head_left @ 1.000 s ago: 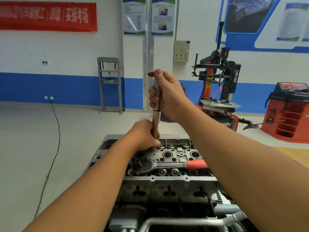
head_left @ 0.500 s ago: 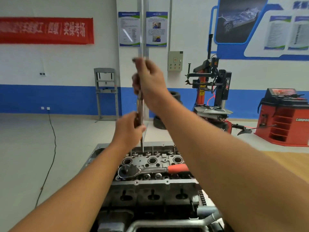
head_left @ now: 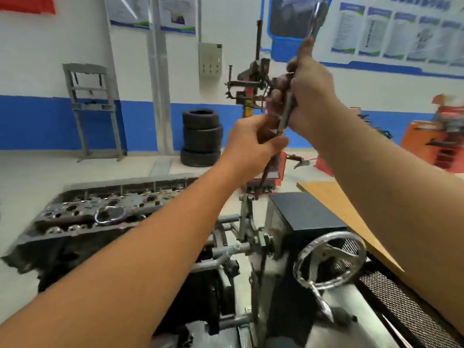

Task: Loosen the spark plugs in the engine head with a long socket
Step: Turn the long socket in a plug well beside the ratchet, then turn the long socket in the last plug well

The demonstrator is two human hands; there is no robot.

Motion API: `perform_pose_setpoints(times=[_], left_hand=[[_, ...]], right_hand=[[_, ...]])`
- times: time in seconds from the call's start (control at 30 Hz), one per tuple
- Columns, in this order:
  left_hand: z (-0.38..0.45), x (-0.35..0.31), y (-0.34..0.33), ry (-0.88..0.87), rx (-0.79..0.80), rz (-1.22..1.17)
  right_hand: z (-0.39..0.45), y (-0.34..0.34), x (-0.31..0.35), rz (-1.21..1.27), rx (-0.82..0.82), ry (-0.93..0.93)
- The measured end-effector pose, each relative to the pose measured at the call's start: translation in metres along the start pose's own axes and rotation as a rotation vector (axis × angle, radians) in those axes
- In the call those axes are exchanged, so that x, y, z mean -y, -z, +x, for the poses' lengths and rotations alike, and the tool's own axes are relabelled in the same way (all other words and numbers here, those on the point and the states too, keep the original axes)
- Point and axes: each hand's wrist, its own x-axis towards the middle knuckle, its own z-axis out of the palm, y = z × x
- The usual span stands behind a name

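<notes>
Both hands are closed around a long, thin, dull-metal socket bar [head_left: 286, 114], blurred and tilted, in the upper centre of the frame: the right hand [head_left: 310, 94] high, the left hand [head_left: 253, 144] lower. The dark, grimy engine head [head_left: 100, 212] lies at lower left, well apart.

Long socket [head_left: 286, 116] tilted, aloft, right of engine head [head_left: 105, 209]

Engine head [head_left: 105, 212] left of handwheel [head_left: 331, 259], tyres [head_left: 202, 138] behind
</notes>
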Motion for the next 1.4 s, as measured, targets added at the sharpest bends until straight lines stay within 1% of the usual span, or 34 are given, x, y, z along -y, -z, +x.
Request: perform_pose_setpoints(times=[0.07,0.17,0.23,0.3,0.43,0.53,0.6,0.67,0.77,0.8,0.9,1.0,1.07,1.13,1.23,1.3,1.4], left_hand=[[-0.015,-0.006,-0.067,0.069,0.117,-0.038],[-0.052,-0.009,-0.169,0.229,0.227,-0.047],[-0.081,-0.016,-0.228,0.26,0.286,-0.008],[-0.107,-0.025,-0.279,0.281,0.374,-0.017],[-0.14,-0.038,-0.354,0.331,0.635,-0.017],[-0.154,-0.034,-0.386,0.417,0.736,0.019],[-0.159,-0.027,-0.402,0.467,0.755,0.049],[-0.161,-0.019,-0.418,0.509,0.745,0.046],[-0.164,-0.01,-0.441,0.547,0.74,0.01],[-0.167,-0.006,-0.447,0.52,0.758,0.021],[-0.183,0.004,-0.46,0.36,0.849,0.097],[-0.2,0.007,-0.472,0.253,0.877,0.146],[-0.207,0.004,-0.483,0.181,0.901,0.154],[-0.215,-0.004,-0.493,0.078,0.931,0.211],[-0.229,-0.01,-0.501,-0.074,0.911,0.374],[-0.231,-0.011,-0.501,-0.09,0.904,0.385],[-0.227,-0.008,-0.496,-0.085,0.94,0.328]], right_hand=[[-0.022,0.063,0.003,-0.023,-0.182,-0.008],[-0.062,0.162,0.013,-0.043,-0.448,-0.004],[-0.09,0.226,0.019,-0.017,-0.613,-0.041],[-0.12,0.287,0.023,0.002,-0.774,-0.099],[-0.173,0.384,0.032,0.073,-0.993,-0.139],[-0.203,0.445,0.047,0.055,-1.121,-0.159],[-0.219,0.481,0.056,-0.006,-1.158,-0.218],[-0.235,0.507,0.059,-0.051,-1.16,-0.305],[-0.256,0.531,0.057,-0.04,-1.154,-0.379],[-0.262,0.538,0.055,-0.044,-1.158,-0.396],[-0.283,0.556,0.047,-0.131,-1.194,-0.432],[-0.306,0.569,0.035,-0.27,-1.261,-0.472],[-0.318,0.573,0.024,-0.299,-1.285,-0.534],[-0.327,0.57,0.013,-0.286,-1.272,-0.578],[-0.332,0.557,0.0,-0.291,-1.209,-0.587],[-0.331,0.55,-0.001,-0.302,-1.197,-0.574],[-0.332,0.547,0.005,-0.271,-1.212,-0.563]])
